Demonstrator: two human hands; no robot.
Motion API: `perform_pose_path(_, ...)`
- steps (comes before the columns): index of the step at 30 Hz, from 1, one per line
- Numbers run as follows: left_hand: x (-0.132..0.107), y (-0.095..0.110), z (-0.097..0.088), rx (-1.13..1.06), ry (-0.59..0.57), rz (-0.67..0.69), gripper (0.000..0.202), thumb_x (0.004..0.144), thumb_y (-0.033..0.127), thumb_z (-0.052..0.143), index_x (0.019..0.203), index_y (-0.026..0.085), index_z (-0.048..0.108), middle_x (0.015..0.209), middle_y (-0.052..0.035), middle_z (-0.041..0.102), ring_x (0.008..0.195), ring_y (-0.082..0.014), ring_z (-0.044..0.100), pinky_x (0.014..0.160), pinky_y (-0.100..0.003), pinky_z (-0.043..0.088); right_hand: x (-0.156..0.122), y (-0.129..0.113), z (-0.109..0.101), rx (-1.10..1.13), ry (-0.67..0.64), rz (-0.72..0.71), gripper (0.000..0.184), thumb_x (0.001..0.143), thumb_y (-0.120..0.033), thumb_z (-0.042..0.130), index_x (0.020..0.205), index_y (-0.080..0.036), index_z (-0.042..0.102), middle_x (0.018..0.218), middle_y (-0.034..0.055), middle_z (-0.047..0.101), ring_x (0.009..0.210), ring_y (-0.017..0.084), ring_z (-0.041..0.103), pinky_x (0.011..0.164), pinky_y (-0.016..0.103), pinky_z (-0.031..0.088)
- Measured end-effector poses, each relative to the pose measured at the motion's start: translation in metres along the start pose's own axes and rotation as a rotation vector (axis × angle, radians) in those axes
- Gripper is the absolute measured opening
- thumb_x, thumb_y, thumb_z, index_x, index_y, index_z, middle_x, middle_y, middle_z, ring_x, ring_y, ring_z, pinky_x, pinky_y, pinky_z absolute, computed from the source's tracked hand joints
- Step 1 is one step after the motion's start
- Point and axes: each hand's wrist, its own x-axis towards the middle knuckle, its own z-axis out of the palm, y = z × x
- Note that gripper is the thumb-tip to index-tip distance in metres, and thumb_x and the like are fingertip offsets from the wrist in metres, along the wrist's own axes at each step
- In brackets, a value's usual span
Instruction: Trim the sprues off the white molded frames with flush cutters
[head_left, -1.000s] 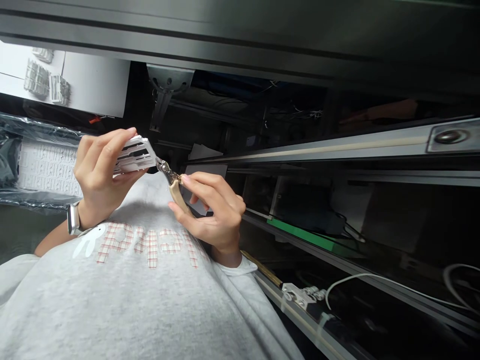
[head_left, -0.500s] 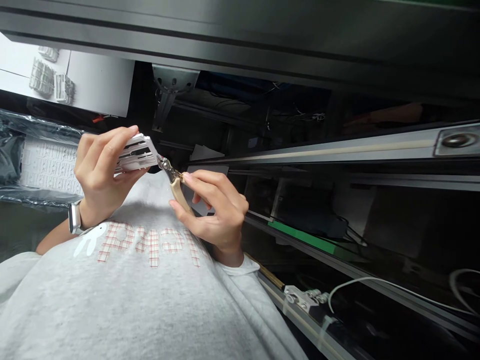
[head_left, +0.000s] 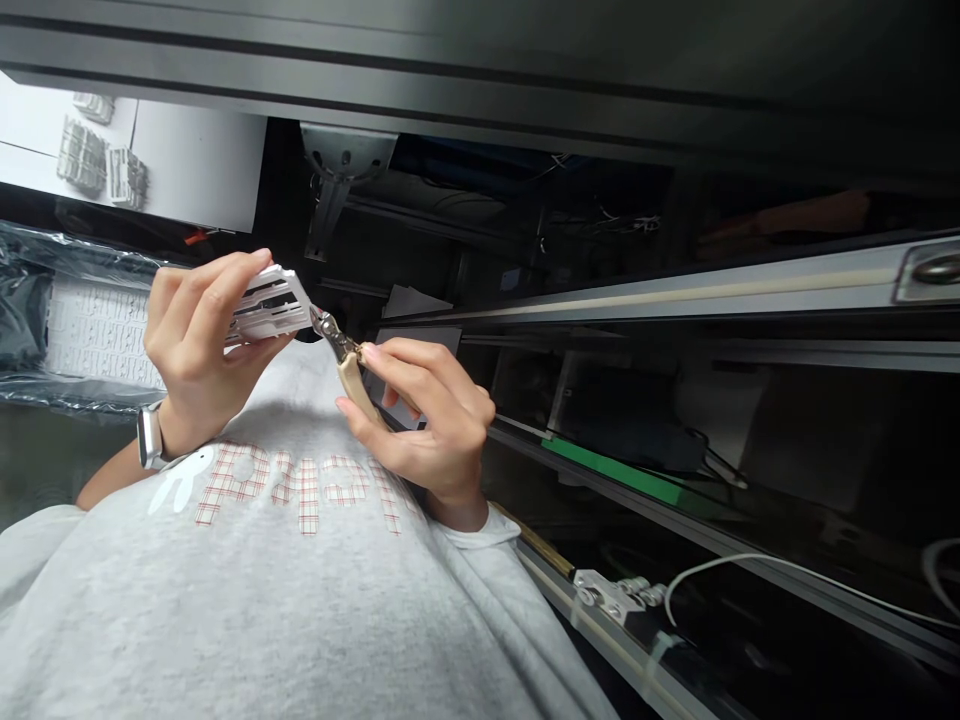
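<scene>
My left hand (head_left: 196,340) is closed around a white plastic part (head_left: 268,305) with slots, held up in front of my chest. My right hand (head_left: 426,415) grips small cutters (head_left: 341,355) with beige handles. The metal jaws of the cutters touch the right edge of the white part. A watch (head_left: 150,438) sits on my left wrist. Below both hands is my grey sweatshirt (head_left: 285,590).
A tray of white plastic parts in clear wrap (head_left: 90,330) lies at the left. Loose white parts (head_left: 97,160) rest on a white surface at top left. A metal rail (head_left: 675,290) and a green strip (head_left: 615,472) run to the right, with a white cable (head_left: 787,572) below.
Both hands stay nearly in place, shifting only slightly with the part and cutters. The view drifts a little, so the rail and the things at the right slide rightwards.
</scene>
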Motion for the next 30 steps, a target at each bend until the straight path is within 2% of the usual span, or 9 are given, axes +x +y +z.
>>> perform_pose_path(6,-0.0003,0.0004,0.0007,-0.003,-0.001,-0.003,0.06,0.08,0.032,0.088,0.134,0.019,0.066,0.112,-0.0097,0.077,0.094,-0.0228,0.07,0.085,-0.035,0.052,0.0,0.001,0.0007,0.011,0.002,0.01,0.027,0.087,-0.025,0.077,0.111,-0.019,0.069,0.099,0.0069,0.075,0.079,0.017,0.075,0.061,0.027,0.066)
perform_pose_path(13,-0.0006,0.001,0.0004,0.039,-0.003,-0.004,0.056,0.082,0.034,0.085,0.132,0.019,0.066,0.112,-0.0082,0.078,0.091,-0.0225,0.07,0.083,-0.036,0.054,-0.0008,-0.0028,-0.0013,0.015,-0.013,0.054,0.027,0.086,-0.027,0.078,0.111,-0.02,0.07,0.098,0.0049,0.075,0.06,0.01,0.063,0.049,0.025,0.06)
perform_pose_path(20,-0.0009,0.0042,0.0013,-0.01,-0.023,-0.023,0.053,0.083,0.036,0.085,0.13,0.02,0.067,0.111,-0.0077,0.078,0.091,-0.0219,0.071,0.083,-0.035,0.055,-0.0022,-0.0055,-0.0043,0.026,-0.026,0.098,0.03,0.085,-0.027,0.078,0.113,-0.023,0.07,0.1,0.0035,0.075,0.061,0.011,0.065,0.05,0.027,0.06)
perform_pose_path(24,-0.0019,0.0071,0.001,-0.032,-0.028,-0.067,0.059,0.076,0.029,0.091,0.13,0.022,0.068,0.112,-0.0079,0.078,0.092,-0.0224,0.071,0.084,-0.035,0.056,-0.0032,-0.0059,-0.0053,0.036,-0.01,0.086,0.031,0.083,-0.025,0.08,0.113,-0.023,0.071,0.1,0.0044,0.075,0.062,0.012,0.066,0.052,0.027,0.062)
perform_pose_path(30,-0.0033,0.0096,0.0014,-0.027,-0.026,-0.067,0.057,0.079,0.031,0.088,0.131,0.023,0.067,0.112,-0.0075,0.077,0.093,-0.0225,0.07,0.083,-0.035,0.056,-0.0052,-0.0071,-0.008,0.0,-0.033,0.109,0.028,0.086,-0.028,0.078,0.112,-0.023,0.071,0.1,0.0046,0.076,0.063,0.013,0.067,0.053,0.028,0.063)
